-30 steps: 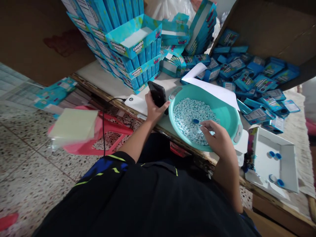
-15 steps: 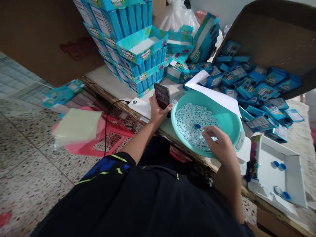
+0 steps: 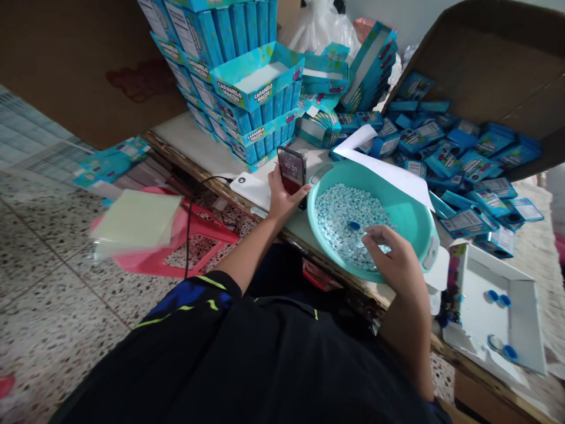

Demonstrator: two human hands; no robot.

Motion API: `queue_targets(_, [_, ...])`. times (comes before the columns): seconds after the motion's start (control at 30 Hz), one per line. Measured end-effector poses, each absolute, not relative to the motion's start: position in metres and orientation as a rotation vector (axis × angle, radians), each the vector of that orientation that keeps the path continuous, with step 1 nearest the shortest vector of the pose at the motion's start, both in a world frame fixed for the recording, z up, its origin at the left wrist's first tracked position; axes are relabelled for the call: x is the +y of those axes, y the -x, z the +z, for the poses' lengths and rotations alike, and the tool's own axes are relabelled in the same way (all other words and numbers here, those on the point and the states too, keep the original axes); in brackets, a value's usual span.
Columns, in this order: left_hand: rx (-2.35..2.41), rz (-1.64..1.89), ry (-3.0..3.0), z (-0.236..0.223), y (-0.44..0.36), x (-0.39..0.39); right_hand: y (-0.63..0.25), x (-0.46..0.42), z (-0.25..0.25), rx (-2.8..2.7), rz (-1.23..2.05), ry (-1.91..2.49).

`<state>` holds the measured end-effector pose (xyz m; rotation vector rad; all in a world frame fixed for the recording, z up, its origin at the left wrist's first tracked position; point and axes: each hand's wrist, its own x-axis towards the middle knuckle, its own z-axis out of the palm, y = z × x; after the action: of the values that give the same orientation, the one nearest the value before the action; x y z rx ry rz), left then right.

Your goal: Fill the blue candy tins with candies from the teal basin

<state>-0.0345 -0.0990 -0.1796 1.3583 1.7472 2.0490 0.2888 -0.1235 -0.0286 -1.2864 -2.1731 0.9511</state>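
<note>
Gripping a lit phone (image 3: 292, 169) in the left hand (image 3: 282, 197), a person is resting the loosely curled, empty right hand (image 3: 391, 256) in a teal basin (image 3: 408, 206) of pale blue candies (image 3: 339, 215); a white tray (image 3: 481, 288) beside it is holding blue caps (image 3: 497, 297).

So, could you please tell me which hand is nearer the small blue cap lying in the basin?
Right. The right hand hovers just beside the blue cap; the left hand holds the phone outside the basin.
</note>
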Motion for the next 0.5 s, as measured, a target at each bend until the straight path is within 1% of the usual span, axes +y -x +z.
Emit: queue_targets(0.5, [1.743,2.031,-1.279,-0.1758,0.0344,-0.0983,-0.2892,-0.1243,-0.0306,-2.177,0.893,1.298])
